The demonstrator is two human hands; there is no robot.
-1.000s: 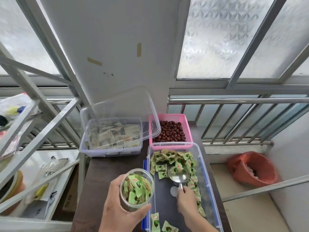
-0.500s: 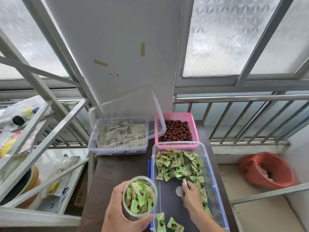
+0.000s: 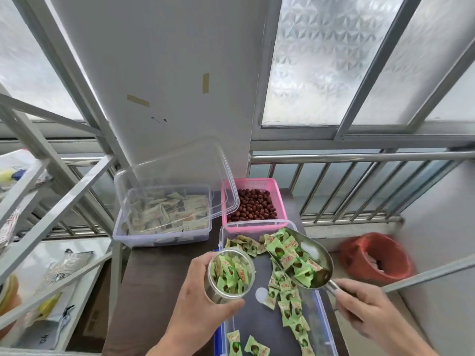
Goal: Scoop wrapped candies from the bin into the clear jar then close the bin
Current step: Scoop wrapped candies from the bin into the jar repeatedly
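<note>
Left hand [image 3: 198,301] grips jar [image 3: 230,274]; right hand [image 3: 365,308] lifts scoop [image 3: 312,258].

Bare dark tabletop [image 3: 159,283] left of jar [image 3: 230,274]; bin [image 3: 259,327] crowds right.

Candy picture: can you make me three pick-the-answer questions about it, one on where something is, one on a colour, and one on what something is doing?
1. Where is the jar?
A. in the left hand
B. on the floor
C. in the pink basket

2. What colour are the candy wrappers?
A. blue
B. green
C. black

3. The scoop in the right hand is
A. empty
B. lying in the bin
C. loaded with candies

Answers: 1 A, fingers wrap around it. 2 B, all look green. 3 C, candies are heaped inside it.
</note>
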